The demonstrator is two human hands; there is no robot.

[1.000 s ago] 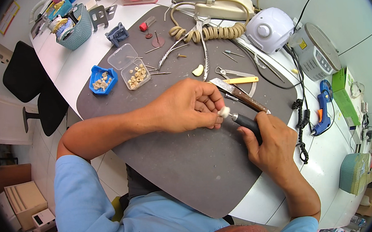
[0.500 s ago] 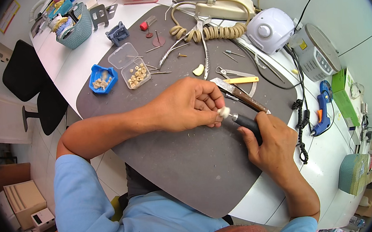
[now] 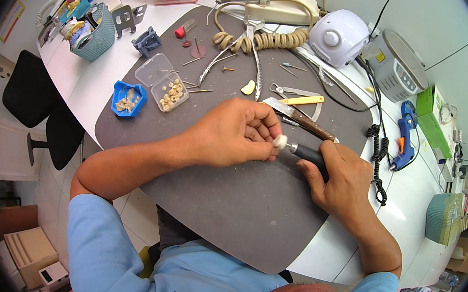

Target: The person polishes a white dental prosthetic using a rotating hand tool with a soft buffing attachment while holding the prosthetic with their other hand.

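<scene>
At a white counter (image 3: 98,86) covered by a dark grey rubber work mat (image 3: 240,213), a person presses a small white rounded polishing tip (image 3: 280,141) on a black rotary handpiece (image 3: 309,157) against a tiny piece pinched in the left hand (image 3: 233,133). The left fingers (image 3: 260,135) curl shut around that piece, hiding it, apparently to steady it against the tip; the forearm lies across the mat as a brace. The right hand (image 3: 343,179) grips the handpiece pen-style, fingers closed around its barrel, wrist bent inward. Within reach lie a clear plastic box of pale tooth-shaped pieces (image 3: 163,87), a blue plastic tray (image 3: 128,99), metal tweezers (image 3: 255,59) and a wooden-handled knife (image 3: 299,118).
</scene>
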